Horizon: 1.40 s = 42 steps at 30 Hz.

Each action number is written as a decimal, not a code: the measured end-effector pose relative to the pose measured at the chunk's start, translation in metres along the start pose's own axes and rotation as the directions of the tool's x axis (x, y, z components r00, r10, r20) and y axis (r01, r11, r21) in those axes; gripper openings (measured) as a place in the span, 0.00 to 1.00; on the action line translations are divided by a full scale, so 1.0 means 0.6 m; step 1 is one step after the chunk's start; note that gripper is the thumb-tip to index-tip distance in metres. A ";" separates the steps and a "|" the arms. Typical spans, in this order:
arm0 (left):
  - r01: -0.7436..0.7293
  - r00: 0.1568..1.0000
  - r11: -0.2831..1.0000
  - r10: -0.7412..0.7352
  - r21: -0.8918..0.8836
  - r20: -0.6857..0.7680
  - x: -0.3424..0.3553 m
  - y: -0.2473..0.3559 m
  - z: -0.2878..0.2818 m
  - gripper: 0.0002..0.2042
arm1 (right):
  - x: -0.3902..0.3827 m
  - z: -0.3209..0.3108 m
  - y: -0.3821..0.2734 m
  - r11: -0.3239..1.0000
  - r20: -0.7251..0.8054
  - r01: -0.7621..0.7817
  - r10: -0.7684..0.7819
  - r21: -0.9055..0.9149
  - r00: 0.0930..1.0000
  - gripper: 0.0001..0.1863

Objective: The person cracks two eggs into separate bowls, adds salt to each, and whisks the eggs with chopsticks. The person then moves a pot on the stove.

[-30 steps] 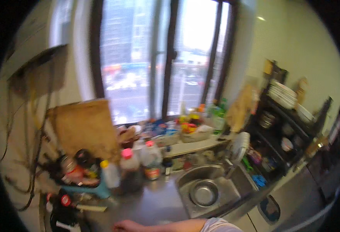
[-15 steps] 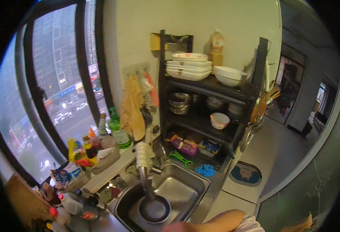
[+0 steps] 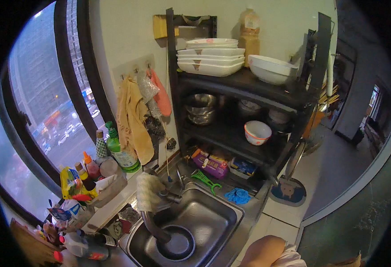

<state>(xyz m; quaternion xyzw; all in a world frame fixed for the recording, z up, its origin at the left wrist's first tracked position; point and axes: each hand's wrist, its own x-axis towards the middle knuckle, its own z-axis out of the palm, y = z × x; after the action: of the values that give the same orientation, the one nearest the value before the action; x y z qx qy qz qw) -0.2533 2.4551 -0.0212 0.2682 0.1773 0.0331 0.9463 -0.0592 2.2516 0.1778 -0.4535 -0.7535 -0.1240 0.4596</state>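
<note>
Inspecting the head view: it has swung right from the window counter within the last second, and the right hand has dropped out, leaving contact unverified. The left hand is also unseen; whether fingers are apart or closed cannot be told. Only a bare right arm (image 3: 263, 252) shows, with the glossy, round-cornered stainless-steel sink (image 3: 211, 211) just beyond its left. Farther forward lie a crumpled, thin blue wad (image 3: 237, 196) and a smooth green peeler-shaped tool (image 3: 206, 180).
</note>
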 end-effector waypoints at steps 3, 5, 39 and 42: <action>0.026 0.997 1.000 -0.026 -0.003 0.068 0.023 0.008 -0.005 0.17 | -0.107 0.024 0.046 0.923 0.059 -0.377 0.374 0.075 0.926 0.09; 0.019 0.991 1.000 -0.016 -0.017 0.134 0.019 0.016 -0.036 0.17 | -0.108 -0.027 0.101 0.661 -0.049 -0.673 0.700 -0.331 0.712 0.12; -0.250 0.962 0.964 0.238 -0.086 -0.131 -0.165 0.017 -0.080 0.18 | -0.305 0.340 0.001 0.000 0.219 -0.985 0.975 -0.173 -0.038 0.08; -0.216 0.930 0.973 0.179 -0.083 -0.320 -0.217 0.013 -0.129 0.19 | -0.278 0.479 0.044 0.440 0.418 -0.881 0.843 -0.173 0.338 0.10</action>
<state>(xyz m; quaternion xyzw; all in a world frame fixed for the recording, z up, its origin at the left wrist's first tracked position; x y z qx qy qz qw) -0.4020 2.4796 -0.0370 0.2202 0.2937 0.1804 0.9125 -0.1767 2.3447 -0.1198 -0.7773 -0.4866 0.2765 0.2874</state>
